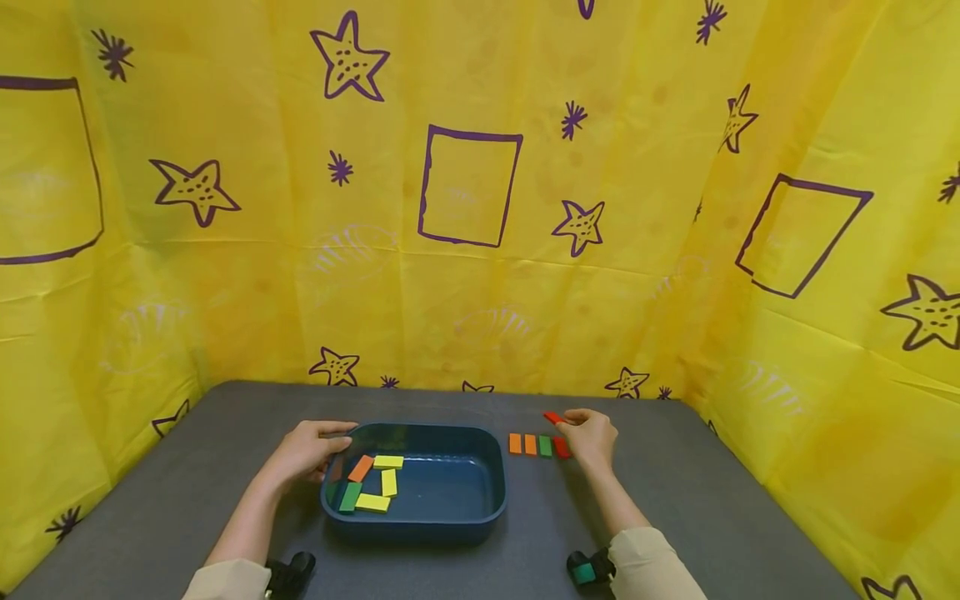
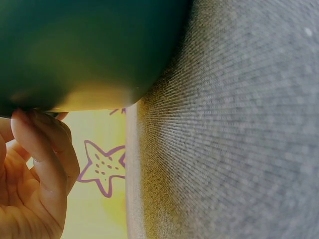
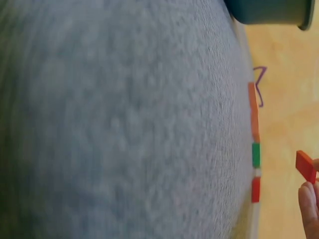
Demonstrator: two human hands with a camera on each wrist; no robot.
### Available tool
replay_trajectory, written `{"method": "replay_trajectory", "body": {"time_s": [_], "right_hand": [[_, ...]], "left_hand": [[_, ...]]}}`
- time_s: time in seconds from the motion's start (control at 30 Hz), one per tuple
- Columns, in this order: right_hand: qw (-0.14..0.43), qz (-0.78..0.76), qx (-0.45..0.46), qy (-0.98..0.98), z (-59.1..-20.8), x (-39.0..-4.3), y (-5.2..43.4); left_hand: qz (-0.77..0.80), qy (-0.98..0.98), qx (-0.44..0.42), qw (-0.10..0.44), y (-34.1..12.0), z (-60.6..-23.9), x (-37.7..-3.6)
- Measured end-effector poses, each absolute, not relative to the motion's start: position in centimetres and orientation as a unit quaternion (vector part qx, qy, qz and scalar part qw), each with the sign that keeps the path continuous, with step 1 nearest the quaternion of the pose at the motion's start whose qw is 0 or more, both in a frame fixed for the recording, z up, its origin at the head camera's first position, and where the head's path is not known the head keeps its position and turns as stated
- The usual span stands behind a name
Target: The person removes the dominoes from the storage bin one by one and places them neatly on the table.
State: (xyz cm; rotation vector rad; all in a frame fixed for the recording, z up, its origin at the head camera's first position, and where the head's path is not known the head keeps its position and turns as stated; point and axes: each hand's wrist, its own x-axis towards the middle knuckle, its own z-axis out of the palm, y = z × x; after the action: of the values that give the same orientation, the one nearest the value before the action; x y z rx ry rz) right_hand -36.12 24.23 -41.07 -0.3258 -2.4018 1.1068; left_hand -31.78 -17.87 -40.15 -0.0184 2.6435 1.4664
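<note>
A dark blue rectangular tub [image 1: 416, 527] stands on the table. My left hand [image 1: 303, 454] holds its left end, with fingers [image 2: 40, 144] curled at the rim in the left wrist view. Inside, toward the left, lie several yellow blocks [image 1: 388, 482], an orange block [image 1: 361, 468] and a green block [image 1: 349, 497]. Right of the tub, my right hand [image 1: 591, 440] pinches a red block [image 1: 553, 417], raised off the table in the right wrist view. Just below it is a row of flat blocks: two orange [image 1: 515, 443], one green [image 1: 545, 447] and one red [image 1: 562, 447].
The grey table [image 1: 712, 517] ends at a yellow curtain [image 1: 465, 317] with purple drawings, which hangs behind and on both sides. Black wrist devices [image 1: 588, 571] sit at both sleeves.
</note>
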Motion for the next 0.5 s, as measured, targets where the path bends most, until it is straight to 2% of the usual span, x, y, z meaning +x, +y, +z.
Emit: {"method": "replay_trajectory", "body": {"time_s": [0.13,0.5], "right_hand": [[0.245,0.401,-0.134,-0.873,-41.5,-36.1,25.3],[0.223,0.399,-0.158,-0.875,-42.7,-35.5,27.2]], "left_hand": [[0.484,0.873,-0.005,0.06,-17.9,-40.1,-31.8],[0.486,0.872,-0.002,0.06,-17.8,-40.0,-31.6]]}}
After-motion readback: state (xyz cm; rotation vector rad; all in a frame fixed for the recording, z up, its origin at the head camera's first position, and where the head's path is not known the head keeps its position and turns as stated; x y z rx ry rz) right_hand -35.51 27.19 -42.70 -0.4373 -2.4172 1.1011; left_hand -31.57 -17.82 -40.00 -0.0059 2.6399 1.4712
